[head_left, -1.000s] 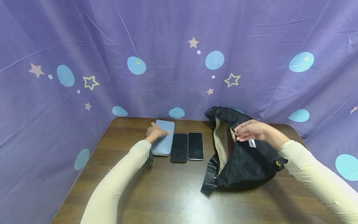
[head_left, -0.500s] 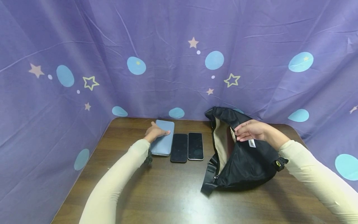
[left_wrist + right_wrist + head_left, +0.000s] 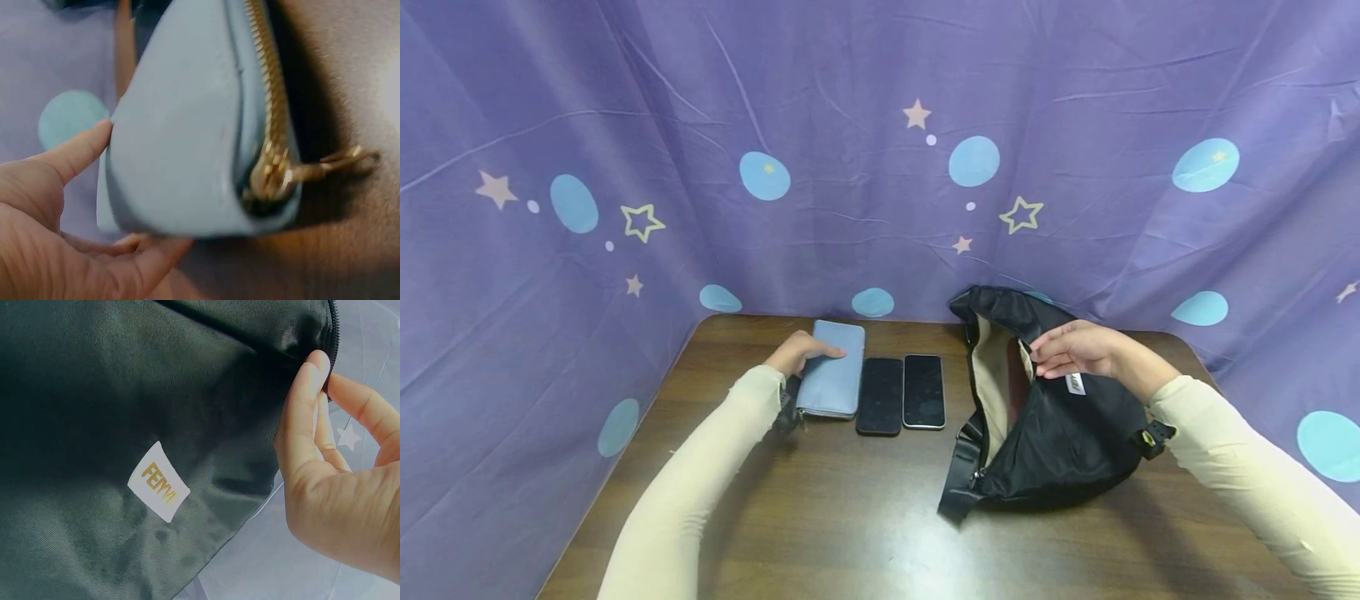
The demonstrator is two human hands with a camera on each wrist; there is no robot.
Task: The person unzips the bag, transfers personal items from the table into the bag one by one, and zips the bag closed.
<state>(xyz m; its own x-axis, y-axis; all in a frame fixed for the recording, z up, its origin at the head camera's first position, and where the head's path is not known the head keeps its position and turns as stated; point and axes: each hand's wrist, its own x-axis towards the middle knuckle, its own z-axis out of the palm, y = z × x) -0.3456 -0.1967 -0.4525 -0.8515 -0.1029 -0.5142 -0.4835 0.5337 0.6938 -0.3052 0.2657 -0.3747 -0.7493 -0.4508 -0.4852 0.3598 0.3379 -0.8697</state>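
Note:
A light blue zip wallet lies at the left of a row on the table. My left hand grips its left edge, thumb on the top face and fingers at the underside. The left wrist view shows the wallet close up, with its gold zipper. To the right, a black bag gapes along its zipped opening, showing a beige lining and something dark red inside. My right hand pinches the rim of that opening between thumb and fingers. A white label is sewn on the bag.
Two dark-screened phones lie side by side between wallet and bag: a black phone and a silver-edged phone. All rest on a brown wooden table. A purple patterned curtain hangs behind it and at the sides.
My left hand has shifted a little to the left, and the wallet has moved very slightly left with it. The right hand and the bag stay where they were.

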